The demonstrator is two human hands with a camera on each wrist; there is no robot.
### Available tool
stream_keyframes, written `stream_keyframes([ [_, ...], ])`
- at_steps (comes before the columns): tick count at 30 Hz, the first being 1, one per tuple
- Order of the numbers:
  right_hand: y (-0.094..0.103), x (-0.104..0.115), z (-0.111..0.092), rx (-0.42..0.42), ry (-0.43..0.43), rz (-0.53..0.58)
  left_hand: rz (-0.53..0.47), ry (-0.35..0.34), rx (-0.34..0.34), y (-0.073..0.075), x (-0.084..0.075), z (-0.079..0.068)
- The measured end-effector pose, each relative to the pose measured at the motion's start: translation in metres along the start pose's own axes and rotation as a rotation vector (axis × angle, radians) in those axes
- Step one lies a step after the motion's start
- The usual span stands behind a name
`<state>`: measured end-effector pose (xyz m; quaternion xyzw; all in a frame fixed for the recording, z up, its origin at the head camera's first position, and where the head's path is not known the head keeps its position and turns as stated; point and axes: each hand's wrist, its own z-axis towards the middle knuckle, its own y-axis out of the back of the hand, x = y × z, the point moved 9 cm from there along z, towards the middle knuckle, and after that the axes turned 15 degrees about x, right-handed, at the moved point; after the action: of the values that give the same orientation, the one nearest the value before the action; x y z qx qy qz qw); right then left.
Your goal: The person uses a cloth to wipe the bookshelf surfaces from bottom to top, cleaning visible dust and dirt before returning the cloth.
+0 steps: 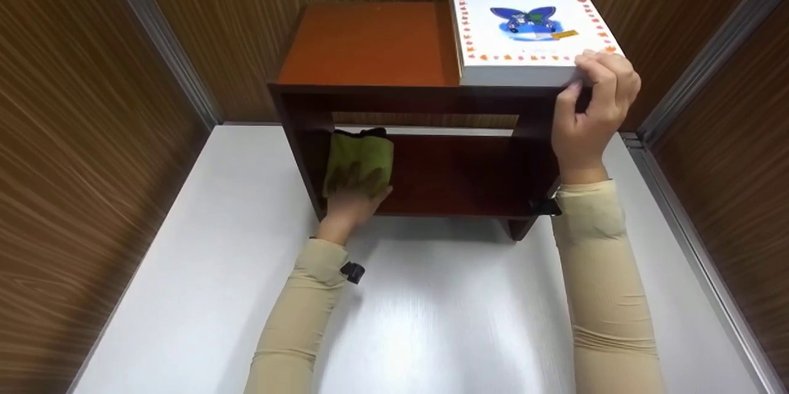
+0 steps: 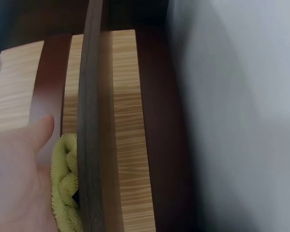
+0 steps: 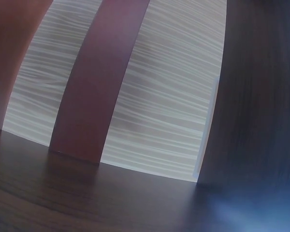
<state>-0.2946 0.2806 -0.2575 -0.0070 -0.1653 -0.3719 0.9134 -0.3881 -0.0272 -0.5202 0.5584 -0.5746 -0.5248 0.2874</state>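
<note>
Green and soft, a folded cloth [image 1: 377, 152] with a dark edging along its top is inside the small brown shelf [image 1: 363, 42], against the inner face of its left side wall. On this cloth lies the person's left hand [image 1: 356, 201], its fingers stretched and a little spread, pressing it to the wall and not closed around it. From the left wrist one sees the thumb stand apart from the cloth, which shows just beside the front edge of that side wall.

Higher up, the right hand [image 1: 598, 104] has its fingers bent over the near right corner of a thick white book [image 1: 536, 15], with the thumb in front, so it grips this corner. The book lies flat on the right part of the shelf's top; its cover carries a blue winged figure and a border of small leaves.

Both arms wear beige sleeves [image 1: 607, 295]. Under the shelf is a white table [image 1: 407, 332], and around it stand wood-patterned walls [image 1: 68, 135] with metal strips [image 1: 160, 36] at the corners.
</note>
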Motion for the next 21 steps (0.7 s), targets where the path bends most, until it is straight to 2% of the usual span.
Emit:
stream_keyframes([
  [5,0.000,0.002,0.000,0.009,-0.009,-0.003,0.026,-0.001,0.136,0.004,0.003,0.023],
  [7,0.000,0.002,0.000,0.011,-0.013,-0.004,0.079,-0.015,0.128,0.011,0.004,0.035],
  [8,0.000,0.001,0.000,0.012,-0.015,-0.004,0.137,-0.038,0.084,0.016,0.004,0.043],
  [12,-0.001,0.001,-0.001,0.017,-0.018,-0.008,0.361,-0.122,-0.210,0.040,0.003,0.064],
  [14,-0.001,0.001,-0.001,0.018,-0.022,-0.011,0.320,-0.112,-0.241,0.043,0.006,0.070],
  [16,0.001,0.001,0.000,0.018,-0.026,-0.012,0.229,-0.080,-0.165,0.042,0.007,0.072],
  [18,0.001,0.001,0.000,0.019,-0.028,-0.012,0.153,-0.047,-0.085,0.034,0.010,0.077],
  [19,0.001,0.000,0.000,0.021,-0.029,-0.012,0.123,-0.028,-0.067,0.032,0.012,0.077],
  [21,-0.001,-0.001,-0.002,0.024,-0.028,-0.012,0.152,-0.028,-0.046,0.027,0.011,0.074],
])
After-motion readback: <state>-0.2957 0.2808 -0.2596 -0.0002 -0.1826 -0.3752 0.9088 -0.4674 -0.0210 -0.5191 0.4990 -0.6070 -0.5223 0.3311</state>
